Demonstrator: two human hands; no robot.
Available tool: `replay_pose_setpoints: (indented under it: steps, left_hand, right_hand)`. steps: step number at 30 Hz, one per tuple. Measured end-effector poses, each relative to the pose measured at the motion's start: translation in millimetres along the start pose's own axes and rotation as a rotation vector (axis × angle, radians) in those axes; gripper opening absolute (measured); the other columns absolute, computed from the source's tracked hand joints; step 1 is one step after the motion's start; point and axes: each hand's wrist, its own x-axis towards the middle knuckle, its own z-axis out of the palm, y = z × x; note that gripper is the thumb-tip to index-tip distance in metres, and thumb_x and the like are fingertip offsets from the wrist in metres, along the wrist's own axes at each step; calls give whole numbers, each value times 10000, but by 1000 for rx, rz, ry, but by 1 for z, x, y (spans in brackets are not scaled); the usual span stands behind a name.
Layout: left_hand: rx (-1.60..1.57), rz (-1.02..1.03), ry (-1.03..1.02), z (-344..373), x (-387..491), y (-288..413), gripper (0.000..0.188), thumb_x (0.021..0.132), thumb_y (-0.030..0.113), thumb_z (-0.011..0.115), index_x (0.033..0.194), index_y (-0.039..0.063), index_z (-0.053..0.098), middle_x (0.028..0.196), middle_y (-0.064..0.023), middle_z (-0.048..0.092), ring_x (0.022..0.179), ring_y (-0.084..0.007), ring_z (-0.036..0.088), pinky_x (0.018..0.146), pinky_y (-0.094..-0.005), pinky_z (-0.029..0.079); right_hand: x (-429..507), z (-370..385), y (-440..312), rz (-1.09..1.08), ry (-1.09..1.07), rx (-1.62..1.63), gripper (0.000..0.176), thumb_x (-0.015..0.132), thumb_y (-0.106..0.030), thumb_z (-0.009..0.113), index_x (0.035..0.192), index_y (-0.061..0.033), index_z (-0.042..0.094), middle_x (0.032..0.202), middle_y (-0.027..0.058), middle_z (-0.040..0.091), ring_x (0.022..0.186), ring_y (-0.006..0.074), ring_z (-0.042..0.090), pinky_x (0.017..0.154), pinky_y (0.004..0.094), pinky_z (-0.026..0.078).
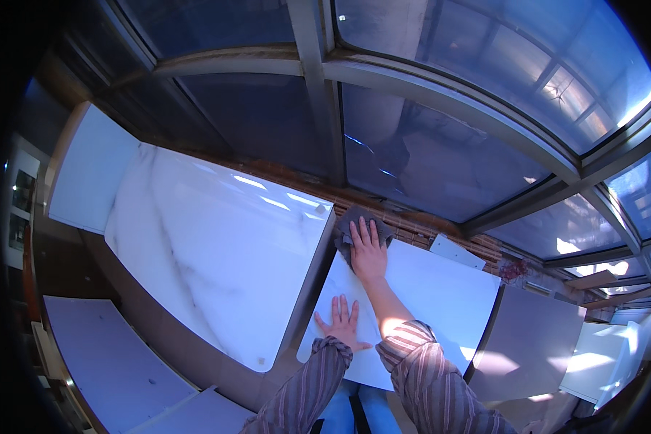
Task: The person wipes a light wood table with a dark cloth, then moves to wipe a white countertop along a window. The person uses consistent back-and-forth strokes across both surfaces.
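Under my right hand (368, 257) lies a dark grey cloth (344, 238), bunched at the far left corner of a white slab (428, 293). The fingers are stretched forward and press the cloth down. My left hand (343, 325) rests flat on the near left part of the same slab, fingers spread, with nothing in it. Left of the slab, across a dark gap, is a larger white marble-patterned slab (217, 249) with grey veins and glossy reflections. Both my forearms wear rolled-up striped sleeves.
Metal-framed glass windows (439, 146) rise along the far side above a brick ledge (412, 225). A pale panel (87, 173) stands at the far left. More panels (114, 358) lie at the lower left. A brownish board (529, 342) and white panels (591, 358) are at the right.
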Motion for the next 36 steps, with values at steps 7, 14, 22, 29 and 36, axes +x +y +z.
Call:
replay_pose_setpoints:
  steps: [7,14,22,29,36]
  left_hand:
    - [31,42,56,38,-15,0,1104,721,720,572,1525,114,121,1578,-203,31,1453,-388,-27,992,-783,12]
    - [-101,85,320,125,-115,10,945,729,461,690,1449,-2,288,1536,-260,157,1445,-387,120,1026,-745,130]
    - [12,271,321,137,-161,3,851,722,354,664,1369,-110,364,1438,-295,338,1358,-409,322,1135,-502,222]
    - [-219,316,-146,157,-159,-30,631,833,340,585,1290,-83,485,1417,-291,382,1303,-401,403,1073,-462,350]
    - [-266,160,456,67,-61,-54,676,839,234,595,1386,-79,351,1501,-299,213,1397,-412,240,1136,-434,258]
  right_hand:
    - [-117,-13,-40,-319,-321,146,641,840,-215,575,1451,-232,383,1524,10,331,1413,241,292,1099,471,307]
    - [-40,-24,-15,-27,-166,3,591,865,-183,552,1436,-209,401,1514,41,347,1400,278,300,1059,510,345]
    - [-206,-35,-97,-388,-570,39,647,834,-254,605,1442,-233,384,1537,-1,308,1403,236,311,1021,543,379]
    - [-298,-80,5,89,-428,36,595,820,-139,567,1400,-145,434,1477,83,386,1355,289,372,1043,462,388]
    - [-317,-111,100,514,-196,-513,492,824,-187,541,1281,-7,513,1315,221,499,1240,370,456,1024,468,371]
